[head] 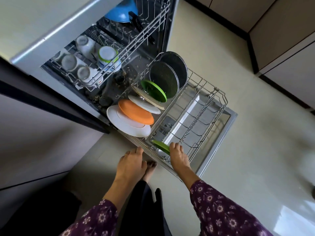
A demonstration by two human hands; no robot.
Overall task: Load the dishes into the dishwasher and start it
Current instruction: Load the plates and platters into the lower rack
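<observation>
On the pulled-out grey wire lower rack (221, 99) of the open dishwasher, which rests over the lowered steel-lined door (229, 120), a row of round dishes stands on edge along the left side. Nearest is a large glossy white plate (126, 127), then a matte orange plate (136, 113), a smaller white plate (144, 104), a cream plate (150, 99), a bright green plate (154, 91) and two dark speckled round pans (164, 80) at the far end.

The right hand (179, 155) grips a small green plastic plate (161, 145) at the rack's near corner. Its fingers are curled over the plate's rim, and the plate is tilted among the tines. The left hand (130, 163) hangs beside the door's near edge with its fingers straight and held together. Whether the fingertips touch the door cannot be told.

The right half of the lower rack shows only bare tines and wire. Above, the upper wire rack (136, 36) holds upturned pale ceramic cups (69, 63), a white tub with a green rim (107, 54) and a blue bowl (122, 12).

The pale smooth floor (221, 48) is open to the right of the door. Dark-edged cabinets (272, 23) run along the far wall. A bare foot (150, 169) stands close to the door's near corner, and both arms wear purple floral sleeves (221, 210).
</observation>
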